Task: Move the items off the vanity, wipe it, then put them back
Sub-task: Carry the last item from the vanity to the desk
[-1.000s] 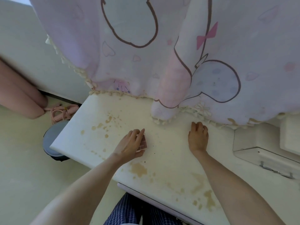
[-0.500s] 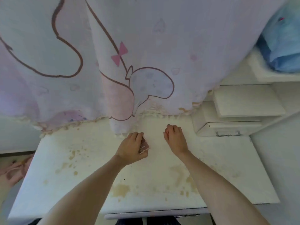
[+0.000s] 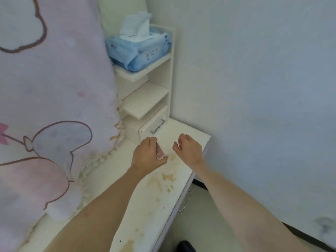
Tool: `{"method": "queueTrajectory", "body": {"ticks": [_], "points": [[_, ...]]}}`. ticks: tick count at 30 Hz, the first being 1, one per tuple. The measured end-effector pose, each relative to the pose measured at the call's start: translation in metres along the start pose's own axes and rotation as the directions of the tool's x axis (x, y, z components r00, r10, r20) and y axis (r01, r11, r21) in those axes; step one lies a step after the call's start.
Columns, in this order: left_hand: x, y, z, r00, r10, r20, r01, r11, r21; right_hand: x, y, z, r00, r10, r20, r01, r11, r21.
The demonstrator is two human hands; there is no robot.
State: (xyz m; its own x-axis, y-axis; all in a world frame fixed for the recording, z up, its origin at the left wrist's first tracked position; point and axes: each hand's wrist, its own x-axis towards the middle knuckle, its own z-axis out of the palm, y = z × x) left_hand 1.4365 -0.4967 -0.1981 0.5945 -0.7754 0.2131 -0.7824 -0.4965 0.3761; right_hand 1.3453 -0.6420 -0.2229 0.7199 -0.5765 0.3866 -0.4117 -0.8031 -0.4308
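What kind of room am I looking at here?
Probably a bedroom corner at a white vanity: a small shelf unit with a drawer stands on it, a blue tissue pack sits on top, and a pink cartoon-print cloth hangs alongside.

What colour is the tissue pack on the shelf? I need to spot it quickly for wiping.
Light blue, with white tissue sticking out of the tissue pack; the head view shows it on the top shelf.
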Motion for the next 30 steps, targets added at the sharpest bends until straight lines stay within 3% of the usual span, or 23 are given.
{"method": "queueTrajectory", "body": {"ticks": [4,9,18,30], "points": [[0.025,0.088,0.021,0.966,0.250,0.066,-0.249,0.968,-0.023,-0.032,0.064,-0.079,0.969,0.160,-0.189,-0.184,0.975,-0.121],[0.031,0.236,0.050,0.875,0.475,0.094,-0.465,0.878,-0.112,-0.102,0.145,-0.195,0.845,0.323,-0.427,-0.448,0.864,-0.232],[-0.038,0.512,0.100,0.571,0.819,0.049,-0.777,0.559,-0.291,-0.278,0.258,-0.389,0.585,0.490,-0.646,-0.778,0.564,-0.276],[-0.181,0.763,0.163,0.150,0.986,0.077,-0.889,0.168,-0.425,-0.490,0.334,-0.543,0.270,0.561,-0.782,-0.963,0.153,-0.223]]}}
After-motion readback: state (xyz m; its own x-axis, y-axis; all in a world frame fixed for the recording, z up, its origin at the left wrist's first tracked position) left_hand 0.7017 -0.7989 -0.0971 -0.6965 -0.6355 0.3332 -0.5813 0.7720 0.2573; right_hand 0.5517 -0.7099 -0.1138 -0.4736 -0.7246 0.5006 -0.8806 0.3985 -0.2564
